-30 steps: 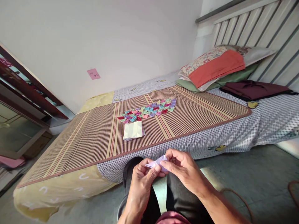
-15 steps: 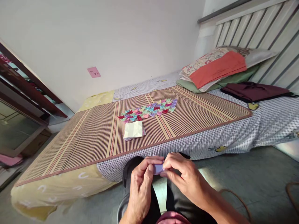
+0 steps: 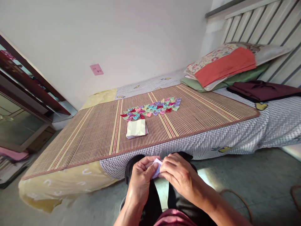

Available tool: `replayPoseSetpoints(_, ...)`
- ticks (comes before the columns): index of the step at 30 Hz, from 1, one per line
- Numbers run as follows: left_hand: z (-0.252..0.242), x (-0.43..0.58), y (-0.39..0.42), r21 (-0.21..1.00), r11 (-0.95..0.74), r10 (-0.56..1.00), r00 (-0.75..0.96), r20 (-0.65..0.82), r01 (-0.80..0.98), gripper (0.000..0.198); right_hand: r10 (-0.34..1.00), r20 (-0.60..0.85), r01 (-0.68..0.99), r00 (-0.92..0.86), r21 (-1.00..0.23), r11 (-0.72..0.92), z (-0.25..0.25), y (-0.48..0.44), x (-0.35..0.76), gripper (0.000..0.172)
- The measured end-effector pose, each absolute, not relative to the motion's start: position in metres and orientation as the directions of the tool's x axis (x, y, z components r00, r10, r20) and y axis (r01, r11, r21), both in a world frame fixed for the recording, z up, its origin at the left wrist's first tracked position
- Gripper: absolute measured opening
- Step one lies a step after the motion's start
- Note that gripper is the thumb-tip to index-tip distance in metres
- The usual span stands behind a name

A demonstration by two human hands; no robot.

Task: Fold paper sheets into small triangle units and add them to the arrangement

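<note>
Both of my hands meet above my knees on a small piece of pale purple folded paper [image 3: 156, 165]. My left hand [image 3: 140, 179] pinches its left side with fingers curled. My right hand [image 3: 177, 175] presses on its right side, fingers closed over it. Most of the paper is hidden between the fingers. Ahead on the striped bamboo mat [image 3: 94, 131] lies a stack of pale square paper sheets [image 3: 136, 128]. Beyond it, several small folded paper shapes [image 3: 151, 109] in red, blue, green, pink and purple lie in rows.
The mat covers a low bed with a checked sheet [image 3: 270, 122]. Pillows [image 3: 221, 64] and a folded dark red cloth [image 3: 263, 89] lie at the right. A pink note [image 3: 96, 69] sticks on the white wall. A wooden-framed cabinet [image 3: 21, 103] stands at the left.
The paper, visible as a flat pointed shape a second ago, is now mostly covered by my fingers. My hands moved closer together and the view shifted slightly rightward.
</note>
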State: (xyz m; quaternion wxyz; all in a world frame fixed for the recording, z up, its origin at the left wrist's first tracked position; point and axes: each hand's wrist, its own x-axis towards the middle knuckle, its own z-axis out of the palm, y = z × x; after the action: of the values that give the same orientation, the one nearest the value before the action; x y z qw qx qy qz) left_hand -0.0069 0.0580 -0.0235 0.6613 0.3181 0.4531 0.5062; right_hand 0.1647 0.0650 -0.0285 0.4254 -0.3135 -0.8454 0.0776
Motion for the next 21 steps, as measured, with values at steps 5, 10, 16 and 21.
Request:
replayPoseSetpoints(5, -0.014, -0.004, 0.056, 0.879, 0.285, 0.958, 0.077, -0.277, -0.383, 0.044, 0.718, 0.594, 0.44, -0.362, -0.57, 0.694, -0.026, 0.065, 0.167, 0.028)
replayPoseSetpoints(10, -0.011, -0.001, 0.052, 0.918, 0.258, 0.966, 0.074, -0.248, -0.301, 0.048, 0.804, 0.513, 0.471, -0.302, -0.653, 0.593, -0.027, 0.065, 0.167, 0.033)
replayPoseSetpoints(16, -0.011, 0.003, 0.046, 0.934, 0.227, 0.974, 0.044, -0.224, -0.276, 0.047, 0.857, 0.447, 0.483, -0.255, -0.709, 0.514, -0.029, 0.066, 0.167, 0.031)
replayPoseSetpoints(21, -0.01, 0.006, 0.045, 0.928, 0.219, 0.976, 0.049, -0.214, -0.302, 0.042, 0.883, 0.414, 0.464, -0.22, -0.752, 0.468, -0.029, 0.067, 0.166, 0.027)
